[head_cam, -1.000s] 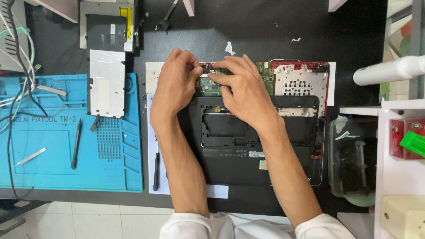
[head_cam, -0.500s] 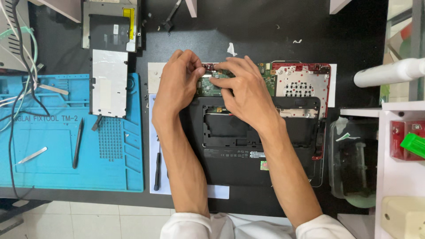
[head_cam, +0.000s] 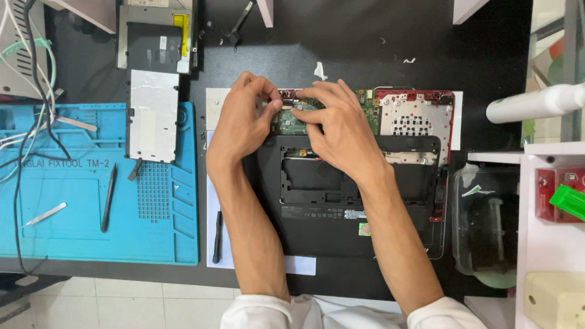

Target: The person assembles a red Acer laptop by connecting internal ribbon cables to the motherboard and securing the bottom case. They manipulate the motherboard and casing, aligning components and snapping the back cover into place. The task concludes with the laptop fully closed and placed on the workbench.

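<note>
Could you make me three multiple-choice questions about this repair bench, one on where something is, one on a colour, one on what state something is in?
1. Where does the long black tool lie?
A. on the blue work mat
B. inside the laptop
C. on the white shelf

2. What colour is the laptop's outer frame around the perforated metal plate?
A. yellow
B. red
C. green

3. What state is the laptop in?
A. lid closed and intact
B. opened up, with the green circuit board exposed
C. packed in a box

Answers: 1 A, the tool rests on the mat, left of the arms. 2 B, a red rim shows at the laptop's upper right. 3 B, the left hand and the right hand work at the bare board along the open laptop's far edge.
</note>
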